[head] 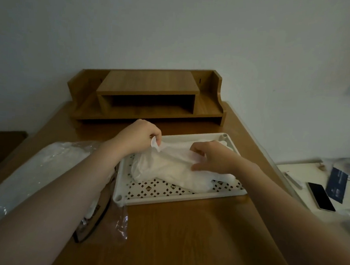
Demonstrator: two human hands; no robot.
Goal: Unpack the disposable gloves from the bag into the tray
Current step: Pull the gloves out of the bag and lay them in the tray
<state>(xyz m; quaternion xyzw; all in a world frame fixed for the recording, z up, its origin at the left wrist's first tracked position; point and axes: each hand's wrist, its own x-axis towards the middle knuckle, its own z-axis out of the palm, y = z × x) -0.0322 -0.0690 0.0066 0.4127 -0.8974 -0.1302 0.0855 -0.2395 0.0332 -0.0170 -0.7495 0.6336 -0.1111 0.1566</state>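
Your left hand (pixel 138 137) and right hand (pixel 210 156) each pinch the thin white disposable gloves (pixel 174 169) lying in the perforated white plastic tray (pixel 178 199) on the brown wooden desk (pixel 184 235) against a pale wall (pixel 176 30).

Home room, likely bedroom or study: wooden surface (pixel 184 235) against plain white wall (pixel 176 30), wooden desktop shelf riser (pixel 147 96), smartphone (pixel 320 196) on adjacent white side table (pixel 302 173).

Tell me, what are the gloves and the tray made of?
The gloves look like thin plastic film, milky and see-through: they crumple and wrinkle where both hands pinch them. The tray looks like hard, matte, cream plastic: it has a stiff moulded rim and a neat cut-out pattern in its floor.
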